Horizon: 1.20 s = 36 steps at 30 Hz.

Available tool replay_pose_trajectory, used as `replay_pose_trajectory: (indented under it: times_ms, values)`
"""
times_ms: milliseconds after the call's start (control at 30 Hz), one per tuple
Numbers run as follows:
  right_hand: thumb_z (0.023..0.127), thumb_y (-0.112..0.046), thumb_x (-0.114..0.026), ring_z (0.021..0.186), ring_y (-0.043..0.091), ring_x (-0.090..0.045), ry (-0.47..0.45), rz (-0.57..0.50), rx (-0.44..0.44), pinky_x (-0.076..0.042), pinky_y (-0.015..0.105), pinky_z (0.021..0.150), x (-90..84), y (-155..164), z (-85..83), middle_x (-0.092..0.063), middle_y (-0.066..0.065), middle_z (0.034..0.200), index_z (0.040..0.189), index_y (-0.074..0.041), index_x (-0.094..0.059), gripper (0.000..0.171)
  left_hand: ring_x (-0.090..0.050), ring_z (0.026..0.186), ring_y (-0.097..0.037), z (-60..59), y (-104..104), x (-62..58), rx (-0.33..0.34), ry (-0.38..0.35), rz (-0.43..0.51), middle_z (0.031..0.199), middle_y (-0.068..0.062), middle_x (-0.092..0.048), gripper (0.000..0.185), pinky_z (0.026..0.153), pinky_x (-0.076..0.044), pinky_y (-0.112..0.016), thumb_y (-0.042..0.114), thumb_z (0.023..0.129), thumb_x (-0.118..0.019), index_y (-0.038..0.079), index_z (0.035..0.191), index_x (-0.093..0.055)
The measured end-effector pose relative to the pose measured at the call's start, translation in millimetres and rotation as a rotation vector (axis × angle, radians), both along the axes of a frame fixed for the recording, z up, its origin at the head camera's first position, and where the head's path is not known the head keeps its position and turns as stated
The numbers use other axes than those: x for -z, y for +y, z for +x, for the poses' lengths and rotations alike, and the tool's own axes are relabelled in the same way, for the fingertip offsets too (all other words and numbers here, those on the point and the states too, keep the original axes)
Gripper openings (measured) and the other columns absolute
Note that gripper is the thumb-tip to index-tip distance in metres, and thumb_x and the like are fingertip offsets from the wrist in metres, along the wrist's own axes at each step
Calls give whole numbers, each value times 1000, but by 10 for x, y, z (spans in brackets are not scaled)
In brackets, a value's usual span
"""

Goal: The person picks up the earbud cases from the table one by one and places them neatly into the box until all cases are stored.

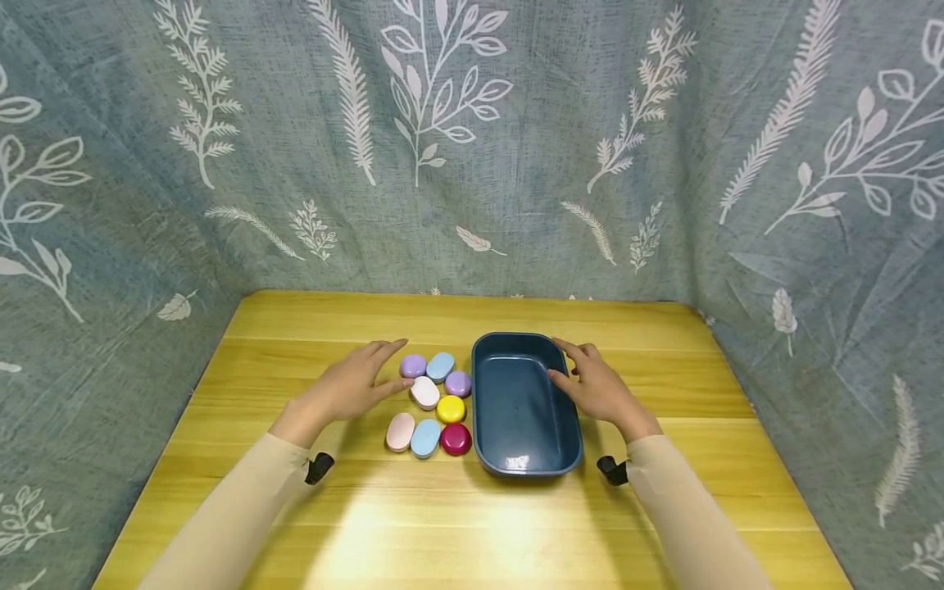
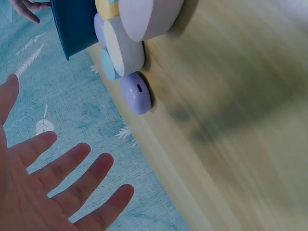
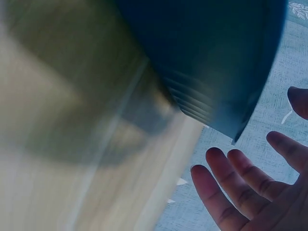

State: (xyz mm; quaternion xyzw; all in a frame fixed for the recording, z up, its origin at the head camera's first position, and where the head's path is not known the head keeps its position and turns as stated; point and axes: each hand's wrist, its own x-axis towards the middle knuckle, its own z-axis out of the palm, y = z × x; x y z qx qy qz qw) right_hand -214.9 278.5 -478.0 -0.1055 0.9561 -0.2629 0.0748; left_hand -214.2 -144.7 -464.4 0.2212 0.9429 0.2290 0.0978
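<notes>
Several small oval cases lie clustered on the yellow wooden table (image 1: 664, 508): purple (image 1: 413, 365), light blue (image 1: 440, 366), white (image 1: 424, 392), yellow (image 1: 451, 408), pink (image 1: 401, 431) and magenta (image 1: 456, 438). My left hand (image 1: 372, 373) hovers just left of them with straight, spread fingers and holds nothing. In the left wrist view the left hand (image 2: 57, 183) shows an open palm, apart from the purple case (image 2: 136, 93). A dark blue tray (image 1: 519, 410) stands right of the cluster. My right hand (image 1: 578, 373) is open at its right rim; I cannot tell if it touches. The right wrist view shows fingers (image 3: 250, 187) spread beside the tray (image 3: 207, 62).
A grey-green curtain with white leaf prints (image 1: 472, 147) closes the table in at the back and on both sides. Bare tabletop lies in front of the tray and cases, toward me. A small black wrist mount (image 1: 319, 467) sits at each sleeve cuff.
</notes>
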Motion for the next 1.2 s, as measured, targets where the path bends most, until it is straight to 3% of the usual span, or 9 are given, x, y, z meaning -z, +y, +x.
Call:
replay_pose_trajectory:
  times_ms: [233,500,800,1200]
  values:
    - [106,-38,-58,111,34,-63,28,-38,9,-55,51,87,115,8,23,-48,22,143,161,-19,-37,61,-46,146,-38,73,-27,124,-12,-18,43,159,-12,-45,75,116,-41,-60,58,101,-58,22,162,-35]
    - [106,-36,-59,99,27,-59,42,-69,36,-50,41,80,217,4,44,-50,21,138,157,-17,-44,57,-64,124,-33,158,-30,238,-17,-80,93,153,-13,-49,76,102,-53,-55,59,100,-58,21,162,-36]
    - [105,-28,-60,83,22,-49,59,-107,54,-42,34,70,320,-10,65,-52,19,129,154,-15,-48,53,-64,117,-29,211,-41,379,-16,-107,131,147,-12,-56,71,99,-54,-49,53,99,-64,16,157,-45]
    - [105,-21,-59,80,23,-47,22,-182,83,-42,36,71,397,-26,111,-50,19,130,155,-15,-45,52,-60,105,-20,294,-17,504,1,-135,123,135,-5,-61,75,94,-51,-41,45,90,-79,15,153,-51]
